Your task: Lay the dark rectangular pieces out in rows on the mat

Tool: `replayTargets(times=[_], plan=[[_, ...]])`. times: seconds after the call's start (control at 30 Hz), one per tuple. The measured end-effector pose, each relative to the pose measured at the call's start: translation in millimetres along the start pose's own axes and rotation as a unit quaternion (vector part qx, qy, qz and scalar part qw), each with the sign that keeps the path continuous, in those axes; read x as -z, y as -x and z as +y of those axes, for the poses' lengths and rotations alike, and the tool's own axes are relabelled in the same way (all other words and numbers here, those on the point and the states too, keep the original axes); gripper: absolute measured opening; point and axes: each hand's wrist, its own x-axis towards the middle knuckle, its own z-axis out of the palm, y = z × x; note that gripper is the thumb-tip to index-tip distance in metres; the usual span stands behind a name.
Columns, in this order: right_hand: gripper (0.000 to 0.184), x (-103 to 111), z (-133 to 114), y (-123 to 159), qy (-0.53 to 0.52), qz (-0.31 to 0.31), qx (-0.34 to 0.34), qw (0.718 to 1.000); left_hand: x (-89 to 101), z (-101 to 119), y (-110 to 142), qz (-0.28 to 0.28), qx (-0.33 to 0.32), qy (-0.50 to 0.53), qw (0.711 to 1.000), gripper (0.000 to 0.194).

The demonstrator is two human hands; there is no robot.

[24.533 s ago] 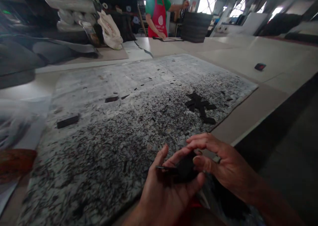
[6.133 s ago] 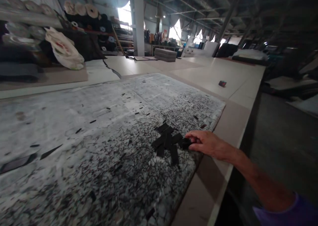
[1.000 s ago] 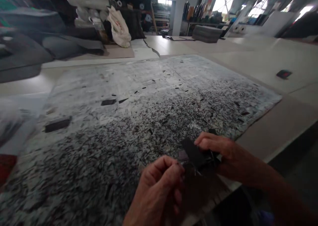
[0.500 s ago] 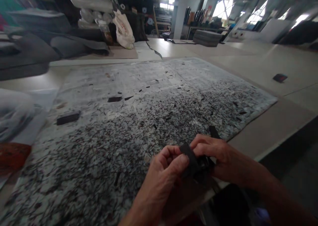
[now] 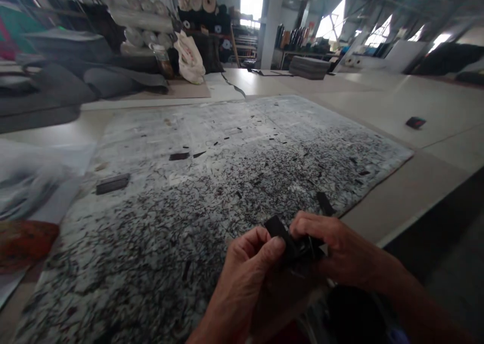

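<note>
Black strips moved from mat to left hand and right hand.

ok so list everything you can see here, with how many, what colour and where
held strips: several, black, lower centre
loose strip: one, black, mat's near right
flat rectangles: two, dark, mat's left
pointed sliver: one, dark, beside farther rectangle
small scraps: many, dark, across mat
mat: one, whitish, centre
table: one, pale, beneath mat
small object: one, dark and red, right
sheet stacks: two, grey, far centre and upper left
bag: one, cream, beyond mat
jar: one, brownish, left of bag
rolls: many, white, beige, black, background
lump: one, orange-red, left edge
left hand: one, bare, lower centre
right hand: one, bare, lower right
</note>
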Motion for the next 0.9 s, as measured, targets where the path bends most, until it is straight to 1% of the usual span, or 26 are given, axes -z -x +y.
replayTargets(times=[0.1, 0.23, 0.33, 0.43, 0.5, 0.7, 0.9], plan=[[0.018, -1.8, -4.5, 0.5, -0.007, 0.005, -0.013, 1.0, -0.5, 0.4, 0.6, 0.0, -0.018, 0.019, 1.0, 0.019], [0.015, -2.7, -8.8, -2.3, -0.02, 0.018, -0.038, 0.999, 1.2, 0.5, -0.8, 0.024, -0.032, 0.009, 0.999, 0.022], [0.012, -4.2, -9.4, -5.1, -0.029, 0.023, -0.05, 0.998, -1.0, 1.7, 0.1, 0.006, -0.041, 0.022, 0.999, 0.017], [0.013, -6.8, -8.5, -4.9, -0.032, 0.017, -0.055, 0.998, -8.2, 4.5, 4.3, -0.029, -0.028, 0.064, 0.997, 0.017], [0.013, -8.7, -8.3, -3.2, -0.025, 0.014, -0.057, 0.998, -12.8, 6.0, 7.2, -0.039, -0.018, 0.077, 0.996, 0.015], [0.012, -12.4, -12.9, 2.4, -0.01, 0.006, -0.041, 0.999, -14.8, 4.6, 12.2, -0.029, -0.002, 0.035, 0.999, 0.014], [0.011, -16.0, -13.3, 5.7, 0.0, 0.014, -0.045, 0.999, -8.9, 0.5, 10.6, -0.042, -0.018, 0.022, 0.999, 0.018]])
